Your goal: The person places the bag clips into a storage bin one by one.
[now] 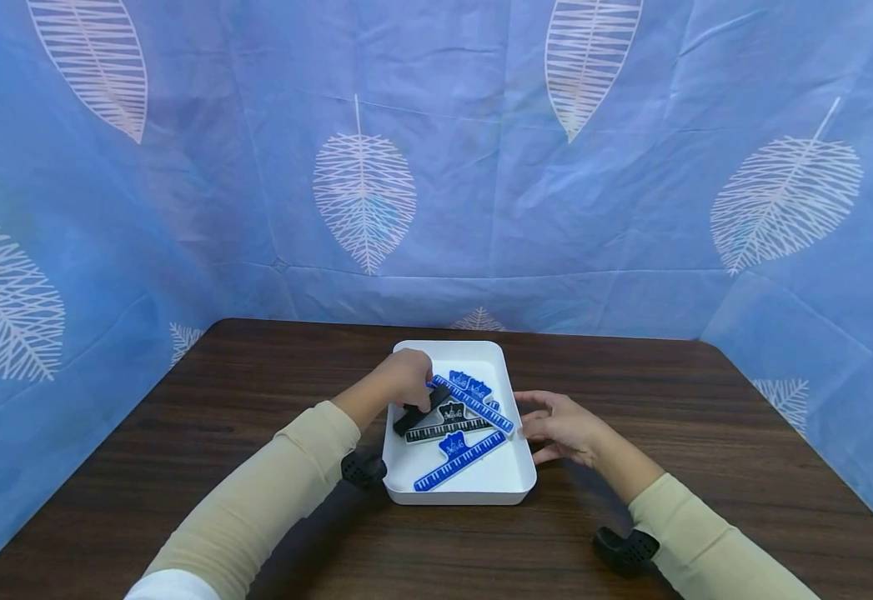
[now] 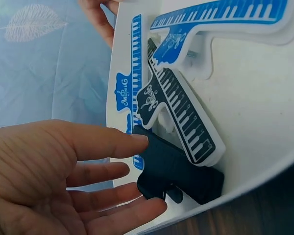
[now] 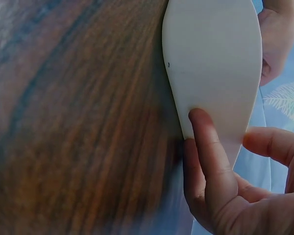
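Observation:
A shallow white tray [image 1: 474, 492] holds several piano-keyboard clips with "Music" lettering. My left hand [image 1: 406, 377] reaches over its left side to a black clip [image 2: 179, 164] lying plain side up. In the left wrist view the thumb tip overlaps that clip's edge, with the other fingers loosely extended below. Beside it lies a black piano clip [image 1: 447, 429]. A blue piano clip [image 1: 460, 462] is nearest the front, and another blue piano clip [image 1: 475, 406] slants across the right. My right hand [image 1: 567, 429] touches the tray's outer right wall with spread fingertips, one finger at the rim.
The tray stands on a dark wood-grain table [image 1: 631, 375]. Behind and beside the table hangs a blue cloth [image 1: 466, 192] with white leaf prints. The tray's raised walls surround the clips, which overlap one another.

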`<state>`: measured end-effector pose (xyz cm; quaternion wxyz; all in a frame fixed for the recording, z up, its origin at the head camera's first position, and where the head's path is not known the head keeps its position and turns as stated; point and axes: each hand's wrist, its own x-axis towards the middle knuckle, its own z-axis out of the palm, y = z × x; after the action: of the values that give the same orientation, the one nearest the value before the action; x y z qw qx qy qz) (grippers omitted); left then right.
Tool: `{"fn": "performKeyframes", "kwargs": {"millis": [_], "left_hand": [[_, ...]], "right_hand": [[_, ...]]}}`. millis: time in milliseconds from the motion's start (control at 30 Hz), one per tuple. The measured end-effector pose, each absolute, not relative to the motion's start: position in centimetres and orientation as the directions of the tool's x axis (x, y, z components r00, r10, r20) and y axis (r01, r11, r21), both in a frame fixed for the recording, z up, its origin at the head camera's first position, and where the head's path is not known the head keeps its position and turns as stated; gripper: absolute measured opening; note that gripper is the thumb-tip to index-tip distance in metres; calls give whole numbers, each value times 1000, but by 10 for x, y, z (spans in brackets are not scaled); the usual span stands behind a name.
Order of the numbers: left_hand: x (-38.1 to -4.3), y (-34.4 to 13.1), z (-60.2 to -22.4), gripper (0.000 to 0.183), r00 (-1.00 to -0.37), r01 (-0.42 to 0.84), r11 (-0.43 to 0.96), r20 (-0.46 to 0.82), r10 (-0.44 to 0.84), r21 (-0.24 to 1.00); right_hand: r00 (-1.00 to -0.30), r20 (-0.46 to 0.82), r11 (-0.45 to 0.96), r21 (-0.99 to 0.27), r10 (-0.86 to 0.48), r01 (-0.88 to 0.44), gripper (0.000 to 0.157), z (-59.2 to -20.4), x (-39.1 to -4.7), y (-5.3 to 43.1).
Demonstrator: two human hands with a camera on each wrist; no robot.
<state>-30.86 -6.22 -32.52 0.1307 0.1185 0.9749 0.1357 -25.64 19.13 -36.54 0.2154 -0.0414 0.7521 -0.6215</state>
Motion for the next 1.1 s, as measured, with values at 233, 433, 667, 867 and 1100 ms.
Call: {"fn": "performKeyframes", "kwargs": {"millis": [233,433,667,867,1100], "left_hand": [[-304,-64,-326,44,-940,270,934,-147,309,236],[-297,-67,-328,40,-940,295,923,-96,326,245],[-287,-73,-324,34,-923,360,896,-38,382,259],[-277,-82,-320,25,-919,380,883,8,393,277],[-265,-94,-322,6,-902,429,840,105,419,333]], "right_hand": [[-911,-252,244,-954,-326,176,68,-365,-256,191],[-924,-226,260,-954,-309,147,65,-365,-255,190],[-935,-219,278,-950,-279,139,62,-364,-253,189],[-947,-203,310,-943,-250,121,56,-361,-251,190],[-965,-170,335,-937,-198,96,43,-358,-247,192]]}}
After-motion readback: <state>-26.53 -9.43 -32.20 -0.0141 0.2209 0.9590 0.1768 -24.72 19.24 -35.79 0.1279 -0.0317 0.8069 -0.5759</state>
